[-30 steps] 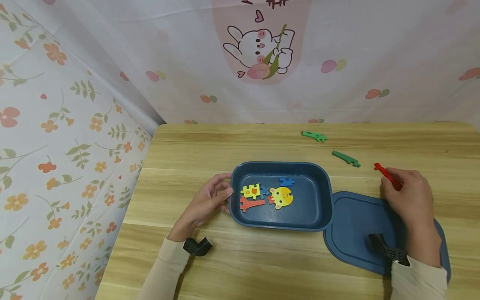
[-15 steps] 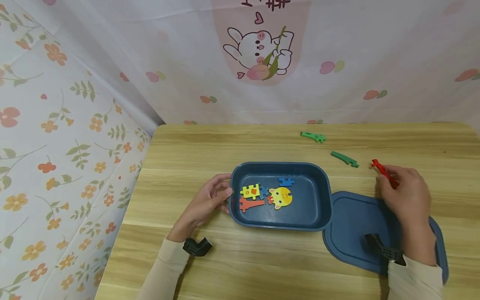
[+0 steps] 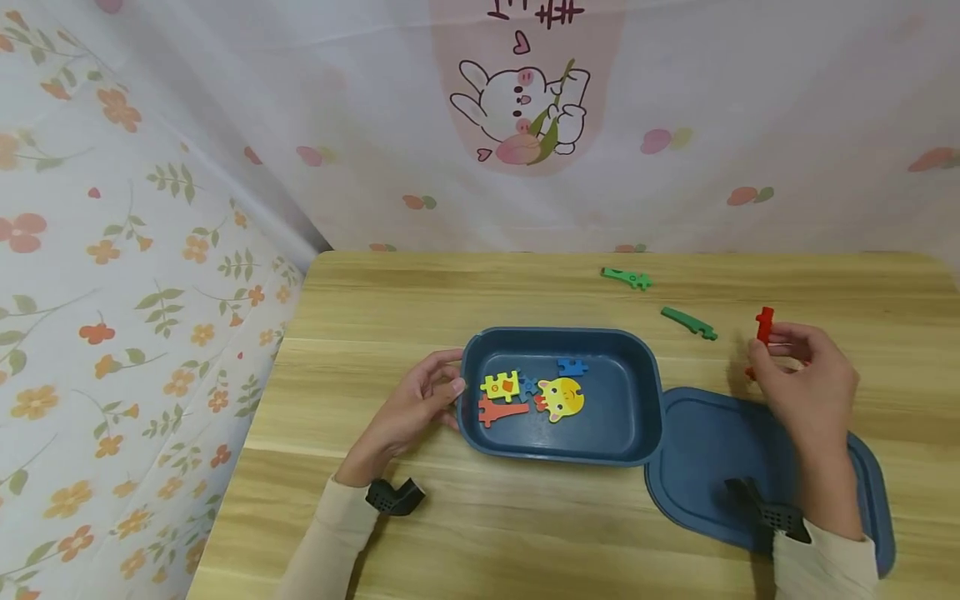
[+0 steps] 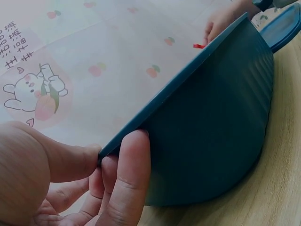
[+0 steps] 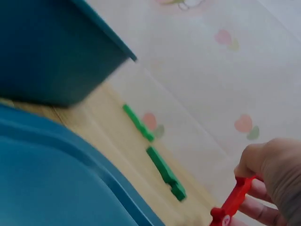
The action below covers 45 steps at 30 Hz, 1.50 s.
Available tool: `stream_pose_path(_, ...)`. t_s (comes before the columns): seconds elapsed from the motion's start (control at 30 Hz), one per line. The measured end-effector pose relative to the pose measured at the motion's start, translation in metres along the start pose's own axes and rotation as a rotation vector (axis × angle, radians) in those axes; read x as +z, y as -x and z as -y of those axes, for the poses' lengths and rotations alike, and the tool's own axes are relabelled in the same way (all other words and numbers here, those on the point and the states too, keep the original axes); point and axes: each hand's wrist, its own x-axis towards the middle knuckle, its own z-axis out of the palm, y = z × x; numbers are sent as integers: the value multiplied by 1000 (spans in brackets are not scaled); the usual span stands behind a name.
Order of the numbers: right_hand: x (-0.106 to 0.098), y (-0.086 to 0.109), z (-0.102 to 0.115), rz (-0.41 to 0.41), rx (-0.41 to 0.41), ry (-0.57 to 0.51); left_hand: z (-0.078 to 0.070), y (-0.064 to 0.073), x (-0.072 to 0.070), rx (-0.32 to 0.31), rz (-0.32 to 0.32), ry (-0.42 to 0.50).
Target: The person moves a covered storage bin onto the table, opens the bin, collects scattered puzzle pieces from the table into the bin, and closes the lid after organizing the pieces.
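My left hand [image 3: 411,406] pinches the left rim of a dark blue plastic box [image 3: 558,458]; in the left wrist view the thumb lies over the rim, with fingers against the outer wall. Inside the box are a yellow giraffe-head puzzle piece [image 3: 561,398], a yellow square piece [image 3: 500,385], an orange piece [image 3: 502,410] and blue pieces [image 3: 572,367]. Above the table at the right, my right hand [image 3: 813,392] holds a red puzzle piece [image 3: 764,323] between thumb and fingers. More red shows below the thumb; whether it is a second piece I cannot tell.
Two green puzzle pieces, one farther back [image 3: 627,278] and one nearer [image 3: 688,323], lie on the wooden table [image 3: 375,300] behind the box's right end. A blue lid [image 3: 712,467] lies right of the box, beneath my right forearm. Printed cloth [image 3: 360,108] hangs behind.
My right hand has shifted slightly left and turned the red piece from slanting to nearly upright. The left hand keeps its grip, and the box and its contents stay put.
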Motion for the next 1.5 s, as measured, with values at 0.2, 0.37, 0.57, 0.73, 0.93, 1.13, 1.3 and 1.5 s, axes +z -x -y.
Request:
stream_pose_path(0.2,6,-1,11,70,60,-394,0,-1,0,4,6,2)
stream_pose_path(0.37,5,1,16,263,64,-816,-1,1,-1,0,-3,1)
stream_pose_path(0.57,11,5,30,360,86,-1020,0,1,-2,-5,-1,8)
stream_pose_path(0.73,17,10,43,369,75,-1021,0,0,-2,-4,-2,12)
stream_pose_path(0.93,21,17,56,426,31,-968,0,0,-2,-6,0,11)
stream_pose_path(1.13,28,24,67,510,-57,-824,-2,1,-3,-6,0,7)
stream_pose_path(1.3,33,30,73,554,-131,-638,-3,2,-2,-13,2,0)
stream_pose_path(1.5,32,33,79,554,-224,-371,-3,1,-2,-7,10,-2)
